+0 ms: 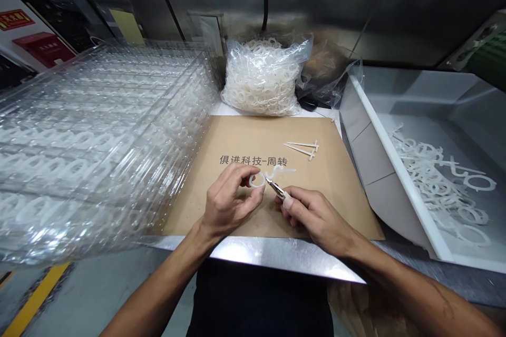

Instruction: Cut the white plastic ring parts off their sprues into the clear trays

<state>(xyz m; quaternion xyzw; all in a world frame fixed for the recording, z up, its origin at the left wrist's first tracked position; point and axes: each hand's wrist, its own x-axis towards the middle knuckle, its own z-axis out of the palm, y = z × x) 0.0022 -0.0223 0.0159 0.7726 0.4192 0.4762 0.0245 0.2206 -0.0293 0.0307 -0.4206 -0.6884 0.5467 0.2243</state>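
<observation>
Steel bench [276,255] up front, with a brown cardboard sheet [328,195] laid across it. Over on the left sits a tall stack of clear trays [98,142], pale rings lined up in their pockets. At the back edge of the sheet, a clear bag [263,76] bulges with white rings. On the right, a white bin [369,116] tilts toward the bench, with a loose tangle of white offcuts [438,179] on its floor.

Now the hands, low over the middle of the sheet. The left hand [227,202] pinches a white ring [256,180] between thumb and fingertips. The right hand [316,216] is wrapped tight around small nippers [275,188], tip right at the ring's edge. Whether the blades are closed, I can't tell. Two thin sprue sticks [302,148] lie just beyond.
</observation>
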